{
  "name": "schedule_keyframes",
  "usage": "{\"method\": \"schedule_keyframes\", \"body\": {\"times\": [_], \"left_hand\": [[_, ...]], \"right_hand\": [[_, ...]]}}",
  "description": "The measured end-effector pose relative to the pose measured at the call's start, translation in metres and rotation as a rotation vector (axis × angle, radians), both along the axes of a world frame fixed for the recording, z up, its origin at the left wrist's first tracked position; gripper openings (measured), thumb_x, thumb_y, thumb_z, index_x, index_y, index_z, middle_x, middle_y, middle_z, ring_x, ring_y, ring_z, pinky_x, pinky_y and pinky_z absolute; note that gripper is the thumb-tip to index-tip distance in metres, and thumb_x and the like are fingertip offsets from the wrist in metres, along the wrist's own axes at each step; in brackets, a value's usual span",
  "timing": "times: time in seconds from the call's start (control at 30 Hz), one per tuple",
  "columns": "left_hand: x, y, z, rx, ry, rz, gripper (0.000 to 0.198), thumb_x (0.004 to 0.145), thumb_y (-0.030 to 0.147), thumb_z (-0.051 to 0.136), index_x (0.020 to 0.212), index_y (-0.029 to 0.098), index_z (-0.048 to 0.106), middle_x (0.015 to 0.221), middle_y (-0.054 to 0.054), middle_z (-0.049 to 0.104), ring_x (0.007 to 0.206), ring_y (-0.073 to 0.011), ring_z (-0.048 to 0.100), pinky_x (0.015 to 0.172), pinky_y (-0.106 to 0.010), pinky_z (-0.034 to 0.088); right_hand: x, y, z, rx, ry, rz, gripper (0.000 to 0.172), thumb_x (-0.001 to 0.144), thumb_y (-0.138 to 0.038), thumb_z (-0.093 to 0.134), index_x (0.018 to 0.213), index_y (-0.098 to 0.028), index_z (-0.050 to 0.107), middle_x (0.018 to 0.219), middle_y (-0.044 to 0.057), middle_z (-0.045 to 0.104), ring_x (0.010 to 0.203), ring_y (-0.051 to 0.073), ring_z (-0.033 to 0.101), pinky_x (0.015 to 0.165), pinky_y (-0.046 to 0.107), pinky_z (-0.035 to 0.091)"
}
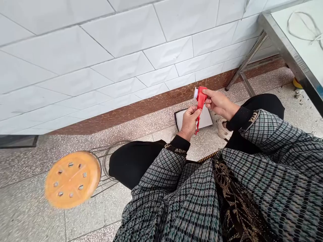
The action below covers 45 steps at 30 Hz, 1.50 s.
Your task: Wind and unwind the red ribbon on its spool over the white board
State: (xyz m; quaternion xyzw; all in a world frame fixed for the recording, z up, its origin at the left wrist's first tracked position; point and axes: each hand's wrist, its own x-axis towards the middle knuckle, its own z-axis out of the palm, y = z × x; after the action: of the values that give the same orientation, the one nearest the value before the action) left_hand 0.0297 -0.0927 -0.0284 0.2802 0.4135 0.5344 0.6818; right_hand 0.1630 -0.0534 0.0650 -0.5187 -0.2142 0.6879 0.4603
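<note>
Out in front of me, above the floor near the wall, a roll of red ribbon (202,90) with a white spool end (195,93) is in my right hand (219,103). The thumb presses on the ribbon and the fingers curl behind the roll. A red strip runs down from the roll to my left hand (189,121), whose thumb and fingers are closed on it. Below that hand hangs a narrow, twisted red end (198,126). Under my hands, a flat white thing with a dark rim (208,117) lies on the floor, partly hidden.
At left stands a round orange stool (73,181) with holes in its seat and metal legs. A metal-framed table (282,33) with a looped pale cord (304,27) is at right. Beneath it sits a yellow roll (297,83). A white tiled wall (131,40) rises ahead.
</note>
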Motion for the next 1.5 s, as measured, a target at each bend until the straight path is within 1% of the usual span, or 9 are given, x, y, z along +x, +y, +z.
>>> {"method": "schedule_keyframes", "body": {"times": [0.27,0.47,0.63,0.87,1.0,1.17,1.23,1.33,1.5], "left_hand": [[-0.01,-0.007,0.016,0.054,-0.058,-0.104,0.054,0.06,0.04,0.098,0.075,0.021,0.05,0.055,0.013,0.045,0.04,-0.001,0.024,0.039,-0.017,0.016],[-0.011,-0.004,0.017,0.027,0.016,-0.086,0.05,0.057,0.042,0.099,0.087,0.017,0.068,0.065,0.007,0.06,0.048,-0.0043,0.045,0.046,-0.018,0.034],[-0.016,0.003,0.022,0.13,0.153,-0.066,0.047,0.061,0.047,0.097,0.067,0.016,0.062,0.058,0.007,0.051,0.043,-0.0017,0.03,0.043,-0.02,0.018],[-0.03,0.025,0.058,0.185,0.281,-0.041,0.045,0.064,0.04,0.099,0.083,0.02,0.063,0.057,0.008,0.055,0.048,-0.0063,0.043,0.046,-0.018,0.029],[-0.048,0.048,0.086,0.3,0.278,-0.22,0.08,0.059,0.032,0.103,0.13,0.026,0.067,0.09,0.0,0.076,0.064,-0.0108,0.06,0.059,-0.021,0.047],[-0.066,0.083,0.106,0.41,0.36,-0.339,0.083,0.051,0.027,0.105,0.128,0.023,0.073,0.14,-0.012,0.071,0.11,-0.0242,0.071,0.08,-0.027,0.057],[-0.069,0.093,0.106,0.393,0.338,-0.352,0.083,0.047,0.022,0.106,0.124,0.022,0.074,0.134,-0.011,0.073,0.107,-0.0219,0.071,0.078,-0.024,0.056],[-0.069,0.103,0.098,0.243,0.224,-0.354,0.087,0.049,0.023,0.106,0.128,0.026,0.07,0.108,-0.003,0.076,0.07,-0.0101,0.065,0.055,-0.018,0.046],[-0.061,0.117,0.084,0.061,0.053,-0.335,0.076,0.056,0.04,0.105,0.12,0.025,0.066,0.066,0.008,0.062,0.041,-0.0038,0.043,0.038,-0.017,0.023]], "right_hand": [[-0.003,0.002,0.003,-0.062,0.026,0.012,0.031,0.11,-0.012,0.054,0.08,-0.017,0.055,0.055,-0.006,0.051,0.04,0.003,0.035,0.039,0.013,0.03],[-0.002,0.0,0.017,-0.135,0.107,0.028,0.028,0.111,-0.013,0.051,0.084,-0.018,0.054,0.054,-0.008,0.045,0.037,0.002,0.029,0.037,0.011,0.026],[-0.001,0.0,0.034,-0.2,0.204,0.063,0.024,0.112,-0.012,0.049,0.088,-0.018,0.053,0.055,-0.008,0.046,0.035,0.0,0.028,0.035,0.01,0.025],[0.006,0.01,0.059,-0.286,0.307,0.128,0.023,0.112,-0.015,0.047,0.091,-0.017,0.056,0.054,-0.009,0.043,0.033,0.001,0.027,0.032,0.009,0.026],[0.008,0.019,0.073,-0.304,0.339,0.232,0.023,0.111,-0.015,0.048,0.09,-0.017,0.057,0.055,-0.009,0.043,0.033,0.001,0.025,0.031,0.01,0.026],[0.003,0.037,0.091,-0.311,0.345,0.316,0.023,0.106,-0.011,0.052,0.085,-0.019,0.052,0.056,-0.008,0.039,0.034,0.002,0.023,0.03,0.011,0.024],[0.0,0.047,0.095,-0.314,0.338,0.323,0.023,0.106,-0.011,0.05,0.086,-0.019,0.054,0.055,-0.009,0.037,0.034,0.002,0.022,0.03,0.011,0.024],[-0.005,0.061,0.094,-0.294,0.335,0.307,0.022,0.109,-0.014,0.051,0.088,-0.019,0.056,0.056,-0.009,0.038,0.036,0.003,0.022,0.031,0.011,0.025],[-0.018,0.072,0.083,-0.055,0.165,0.281,0.022,0.107,-0.027,0.063,0.087,-0.018,0.063,0.055,-0.006,0.043,0.042,0.006,0.032,0.038,0.015,0.035]]}}
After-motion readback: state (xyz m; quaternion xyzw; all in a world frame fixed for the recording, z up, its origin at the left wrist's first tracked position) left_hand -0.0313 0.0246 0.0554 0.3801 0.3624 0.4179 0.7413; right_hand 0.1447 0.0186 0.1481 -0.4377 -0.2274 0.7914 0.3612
